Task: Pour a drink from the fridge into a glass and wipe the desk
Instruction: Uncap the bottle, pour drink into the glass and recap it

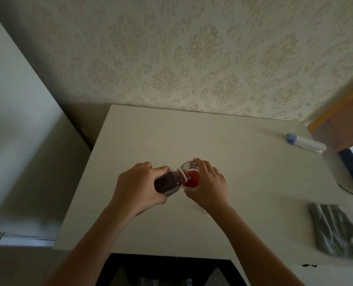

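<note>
My left hand [138, 184] grips a clear bottle [169, 181] of dark red drink, tilted to the right with its open mouth over the rim of a small glass [190, 176]. Orange-red liquid fills part of the glass. My right hand [209, 182] holds the glass from its right side on the pale desk [171, 137]. A grey cloth [334, 228] lies crumpled on the desk at the right, apart from both hands.
A white tube with a blue cap [304, 142] lies near the desk's far right corner. A patterned wall runs behind the desk. A dark mesh chair [167, 271] sits under the near edge. A black cable [351, 190] trails at the right.
</note>
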A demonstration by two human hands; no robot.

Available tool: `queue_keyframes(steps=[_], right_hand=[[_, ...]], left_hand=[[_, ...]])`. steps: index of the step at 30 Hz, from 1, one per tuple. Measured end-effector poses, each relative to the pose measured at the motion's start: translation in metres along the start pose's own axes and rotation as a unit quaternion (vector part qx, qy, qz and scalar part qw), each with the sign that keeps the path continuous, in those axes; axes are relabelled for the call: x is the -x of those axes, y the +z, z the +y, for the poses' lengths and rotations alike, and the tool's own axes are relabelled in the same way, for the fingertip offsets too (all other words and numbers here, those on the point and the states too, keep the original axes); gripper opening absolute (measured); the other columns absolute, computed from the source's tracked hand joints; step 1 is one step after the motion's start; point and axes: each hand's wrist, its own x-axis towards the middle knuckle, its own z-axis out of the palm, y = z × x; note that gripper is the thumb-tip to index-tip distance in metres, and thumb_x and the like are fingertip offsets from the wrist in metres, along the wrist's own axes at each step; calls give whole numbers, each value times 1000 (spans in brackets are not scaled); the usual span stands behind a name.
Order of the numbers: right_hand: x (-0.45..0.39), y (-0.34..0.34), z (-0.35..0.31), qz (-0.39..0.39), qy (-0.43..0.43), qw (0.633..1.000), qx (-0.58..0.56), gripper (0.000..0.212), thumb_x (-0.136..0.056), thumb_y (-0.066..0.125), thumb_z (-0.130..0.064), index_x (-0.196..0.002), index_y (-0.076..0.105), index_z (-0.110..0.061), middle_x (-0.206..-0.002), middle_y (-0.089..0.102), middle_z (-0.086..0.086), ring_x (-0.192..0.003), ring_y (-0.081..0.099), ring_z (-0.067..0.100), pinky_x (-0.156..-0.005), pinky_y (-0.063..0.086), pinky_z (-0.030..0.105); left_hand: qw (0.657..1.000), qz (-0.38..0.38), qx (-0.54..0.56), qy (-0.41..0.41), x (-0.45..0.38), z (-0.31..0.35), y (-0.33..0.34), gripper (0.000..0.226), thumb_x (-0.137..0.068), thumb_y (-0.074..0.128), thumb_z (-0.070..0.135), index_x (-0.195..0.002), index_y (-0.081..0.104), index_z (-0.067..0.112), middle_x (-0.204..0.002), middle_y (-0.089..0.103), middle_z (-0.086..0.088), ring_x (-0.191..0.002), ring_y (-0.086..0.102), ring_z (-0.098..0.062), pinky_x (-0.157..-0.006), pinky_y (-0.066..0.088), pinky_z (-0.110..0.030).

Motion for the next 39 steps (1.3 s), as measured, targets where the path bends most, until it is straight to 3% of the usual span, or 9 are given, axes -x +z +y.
queue_keyframes(steps=[4,9,19,26,30,33,39], right_hand=[[0,1,1,2,-2,1000,1,80,-64,76,-35,-132,35,-26,-127,52,-4,-108,51,19,-91,38,32],[0,3,2,-1,-2,1000,-5,81,-64,76,-37,-132,35,-26,-128,51,-5,-109,51,18,-92,38,32],[1,7,4,-5,46,997,-65,80,-64,74,-49,-132,35,-30,-128,52,-7,-108,53,15,-91,43,32],[2,14,13,14,94,989,-114,87,-57,76,-56,-130,37,-31,-122,54,-12,-99,55,11,-84,50,38],[4,20,23,7,133,982,-135,91,-52,79,-53,-130,36,-32,-122,54,-11,-100,56,13,-83,51,41],[5,28,31,6,152,977,-151,90,-53,80,-51,-129,36,-31,-122,54,-9,-101,56,14,-83,52,40],[6,49,44,0,175,971,-163,85,-57,82,-43,-128,37,-28,-121,54,-4,-101,55,15,-81,50,33]], left_hand=[[1000,-2,-3,-2,-1,0,0,71,-59,67,51,-127,46,44,-82,52,10,-79,50,-11,-59,47,-25],[1000,-6,-2,-5,-1,0,1,71,-59,67,50,-127,47,45,-80,50,10,-77,47,-10,-54,37,-22],[999,10,40,-13,1,-7,14,78,-60,70,53,-133,44,44,-81,50,12,-76,50,-7,-55,42,-20],[985,44,151,-62,6,-17,42,78,-54,74,55,-127,49,44,-90,58,16,-81,56,-4,-65,52,-28],[970,58,216,-91,8,-27,70,73,-52,82,45,-121,57,38,-96,63,11,-82,60,-7,-66,49,-23],[958,68,255,-113,10,-31,87,70,-51,86,37,-117,61,36,-95,62,12,-80,59,-4,-63,41,-15],[935,77,317,-137,13,-39,114,65,-52,88,31,-112,61,34,-99,65,12,-88,62,-6,-72,49,-21]])
